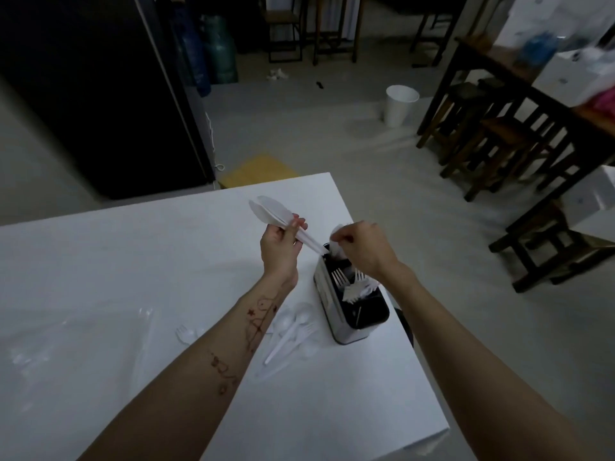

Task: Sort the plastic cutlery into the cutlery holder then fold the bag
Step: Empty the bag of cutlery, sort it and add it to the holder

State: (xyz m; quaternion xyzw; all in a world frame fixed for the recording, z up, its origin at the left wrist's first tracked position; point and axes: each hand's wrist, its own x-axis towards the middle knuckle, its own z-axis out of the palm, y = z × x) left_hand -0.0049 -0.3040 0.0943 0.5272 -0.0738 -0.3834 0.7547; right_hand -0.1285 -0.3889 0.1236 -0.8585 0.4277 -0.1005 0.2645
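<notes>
Nearest, the clear, crumpled plastic bag [83,331] lay flat on the white tabletop [133,261], loose white plastic spoons and forks [289,334] scattered just beside the black-and-white cutlery holder [349,307]. Over its far compartment the right hand [359,244] pinched one spoon, fingers curled. The left hand [279,247] gripped a stack of spoons [283,221] mid-handle. Featherweight, slick, a bit brittle, I'd say: best pinched by the stiff handles.

One head-worn wide-angle camera looks forward and down, close over the white table [133,277].
</notes>
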